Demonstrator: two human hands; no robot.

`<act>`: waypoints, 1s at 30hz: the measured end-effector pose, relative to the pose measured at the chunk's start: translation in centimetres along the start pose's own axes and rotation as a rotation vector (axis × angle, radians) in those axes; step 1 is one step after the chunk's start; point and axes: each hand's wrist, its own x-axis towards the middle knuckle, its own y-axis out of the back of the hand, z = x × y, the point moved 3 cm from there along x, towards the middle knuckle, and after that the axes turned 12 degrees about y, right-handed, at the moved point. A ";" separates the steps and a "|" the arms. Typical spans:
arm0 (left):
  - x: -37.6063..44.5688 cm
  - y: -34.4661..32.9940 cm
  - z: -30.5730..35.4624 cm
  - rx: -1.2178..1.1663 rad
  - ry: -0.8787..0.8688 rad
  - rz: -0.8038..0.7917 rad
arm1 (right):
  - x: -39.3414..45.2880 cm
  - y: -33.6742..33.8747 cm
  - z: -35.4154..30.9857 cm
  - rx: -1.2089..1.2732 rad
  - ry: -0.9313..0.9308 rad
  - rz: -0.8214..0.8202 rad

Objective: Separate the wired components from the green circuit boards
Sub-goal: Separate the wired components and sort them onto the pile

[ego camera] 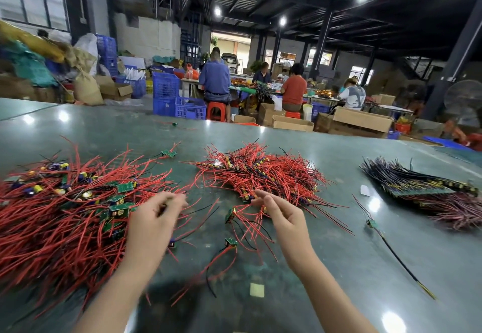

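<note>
A wide heap of red-wired small green boards with capacitors (pixel 65 210) covers the table's left. A second red-wired heap (pixel 263 173) lies at centre. At right lies a stack of green panel strips with dark wires (pixel 417 189). My left hand (pixel 154 220) hovers at the left heap's right edge, fingers curled and blurred; red wires run past its fingertips. My right hand (pixel 281 215) is at the centre heap's near edge, fingers relaxed, their tips beside a capacitor. Two loose boards with wires (pixel 230 241) lie between my hands.
The green table (pixel 365 267) also carries a single board with a long black wire (pixel 371 223), a pale paper square (pixel 257 289) and a white scrap (pixel 364 190). Beyond the far edge, people sit at tables among blue crates (pixel 165 92) and cardboard boxes (pixel 362 118).
</note>
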 end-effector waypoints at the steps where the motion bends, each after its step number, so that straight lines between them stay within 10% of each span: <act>1: 0.3 1.2 0.3 0.121 -0.078 0.187 | 0.0 -0.2 0.1 -0.063 0.008 -0.045; 6: 1.3 1.7 -1.1 0.797 -0.084 0.358 | -1.1 -2.3 0.8 -0.676 0.296 -0.426; 12: -0.5 -1.5 -0.9 0.713 -0.465 0.239 | -2.4 -3.8 1.5 -0.864 0.458 -0.751; 15: -0.8 -2.2 -1.7 0.443 -0.315 0.028 | -2.4 -3.8 2.1 -0.929 0.478 -0.812; 20: -1.3 -4.5 -3.1 -0.447 0.570 -0.462 | -1.3 -2.9 1.3 -0.588 0.283 -0.442; 24: -2.3 -5.4 -3.0 -0.637 0.706 -0.686 | -0.8 -2.4 0.7 -0.106 -0.051 -0.195; 30: -3.4 -6.2 -2.8 -0.667 0.661 -0.672 | -0.7 -2.3 -0.1 0.025 -0.056 -0.163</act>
